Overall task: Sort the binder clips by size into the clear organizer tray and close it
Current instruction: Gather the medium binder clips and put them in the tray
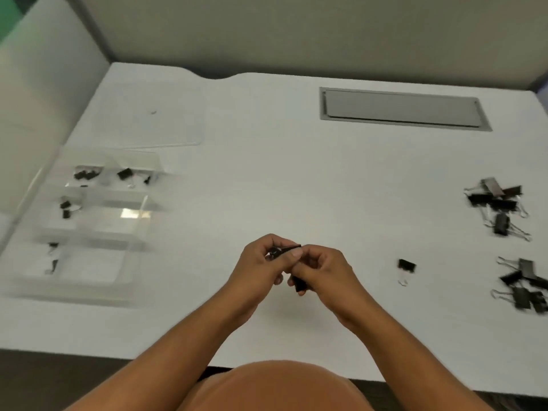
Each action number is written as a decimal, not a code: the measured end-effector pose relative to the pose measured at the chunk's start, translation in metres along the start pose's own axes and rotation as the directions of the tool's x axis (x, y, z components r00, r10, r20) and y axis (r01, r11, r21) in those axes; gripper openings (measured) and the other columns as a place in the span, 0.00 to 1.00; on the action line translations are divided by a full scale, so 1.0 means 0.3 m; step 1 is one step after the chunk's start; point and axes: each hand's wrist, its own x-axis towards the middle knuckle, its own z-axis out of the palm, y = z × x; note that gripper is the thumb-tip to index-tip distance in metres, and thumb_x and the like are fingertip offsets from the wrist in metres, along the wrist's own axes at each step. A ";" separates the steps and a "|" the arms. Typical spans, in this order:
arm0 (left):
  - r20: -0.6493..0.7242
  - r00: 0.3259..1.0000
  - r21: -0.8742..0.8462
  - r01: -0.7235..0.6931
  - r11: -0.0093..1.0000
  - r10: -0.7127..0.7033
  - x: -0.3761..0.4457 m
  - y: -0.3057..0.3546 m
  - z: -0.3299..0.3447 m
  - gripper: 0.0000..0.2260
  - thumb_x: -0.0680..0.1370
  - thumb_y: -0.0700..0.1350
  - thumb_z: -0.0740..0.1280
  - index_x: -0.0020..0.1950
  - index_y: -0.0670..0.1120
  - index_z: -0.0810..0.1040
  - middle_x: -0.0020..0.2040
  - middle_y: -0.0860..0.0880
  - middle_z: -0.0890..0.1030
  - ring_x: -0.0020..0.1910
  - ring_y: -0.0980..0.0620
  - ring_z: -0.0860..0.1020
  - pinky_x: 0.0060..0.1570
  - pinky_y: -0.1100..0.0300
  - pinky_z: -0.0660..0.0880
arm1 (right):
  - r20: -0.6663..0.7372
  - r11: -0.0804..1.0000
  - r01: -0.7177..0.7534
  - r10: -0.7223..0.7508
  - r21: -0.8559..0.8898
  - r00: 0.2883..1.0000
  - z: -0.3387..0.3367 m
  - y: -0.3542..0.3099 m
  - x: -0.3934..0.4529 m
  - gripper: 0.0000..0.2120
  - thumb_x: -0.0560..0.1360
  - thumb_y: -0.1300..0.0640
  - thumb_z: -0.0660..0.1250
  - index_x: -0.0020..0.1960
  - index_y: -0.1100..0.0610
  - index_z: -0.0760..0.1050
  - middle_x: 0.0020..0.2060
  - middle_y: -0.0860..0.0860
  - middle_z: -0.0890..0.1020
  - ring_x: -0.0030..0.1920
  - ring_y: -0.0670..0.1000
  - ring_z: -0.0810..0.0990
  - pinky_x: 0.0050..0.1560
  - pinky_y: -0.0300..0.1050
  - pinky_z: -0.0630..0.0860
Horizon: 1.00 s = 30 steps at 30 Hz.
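Binder clips were what I counted first, as far as the blur allowed. On the far right of the white table (267, 173) I saw two loose heaps: an upper heap (498, 203) of roughly five or six black clips and a lower heap (525, 286) of about the same number, though overlap kept me from an exact figure. One single clip (406, 266) lay apart, between those heaps and my hands.

At the left stood the clear organizer tray (89, 229), open, with its flat clear lid (154, 117) lying on the table just beyond it. I made out about three small clips in the far row (89, 173), two in the middle row at its left side (65, 209), and perhaps two in the near row (53, 256); the smear there stopped me from being sure.

Both hands met over the table's near middle, well apart from the tray and from the heaps. My left hand (261, 262) had its fingers curled and pinched a small black clip (284, 250) at the fingertips. My right hand (320, 271) touched the same clip with its thumb and held a second black clip (299, 284) tucked under its curled fingers. So two clips were in hand.

A grey cable hatch (400, 109) sat recessed in the far side of the table.
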 end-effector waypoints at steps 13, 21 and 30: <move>-0.509 0.855 -0.347 -0.103 0.932 -0.095 -0.115 0.054 -0.734 0.08 0.81 0.50 0.72 0.47 0.46 0.80 0.37 0.52 0.77 0.30 0.56 0.68 0.32 0.61 0.65 | -0.001 0.970 0.174 -0.177 -0.168 0.984 0.716 -0.249 0.445 0.03 0.78 0.64 0.73 0.52 0.61 0.82 0.41 0.59 0.87 0.38 0.52 0.86 0.43 0.46 0.85; -0.462 0.885 -0.346 -0.114 0.931 -0.064 -0.084 0.105 -0.884 0.07 0.82 0.48 0.71 0.47 0.48 0.85 0.38 0.52 0.76 0.29 0.56 0.68 0.33 0.61 0.66 | -0.033 0.764 0.400 -0.481 -0.506 0.876 0.927 -0.383 0.733 0.06 0.83 0.53 0.68 0.57 0.51 0.81 0.54 0.43 0.84 0.56 0.40 0.79 0.55 0.28 0.70; -0.480 0.877 -0.229 -0.137 0.964 0.010 -0.011 0.071 -0.885 0.06 0.82 0.50 0.70 0.53 0.54 0.87 0.35 0.62 0.80 0.33 0.59 0.73 0.40 0.61 0.69 | 0.013 0.989 0.122 -0.121 -0.078 0.993 0.882 -0.254 0.459 0.09 0.79 0.61 0.73 0.59 0.57 0.81 0.42 0.54 0.86 0.43 0.56 0.88 0.48 0.48 0.86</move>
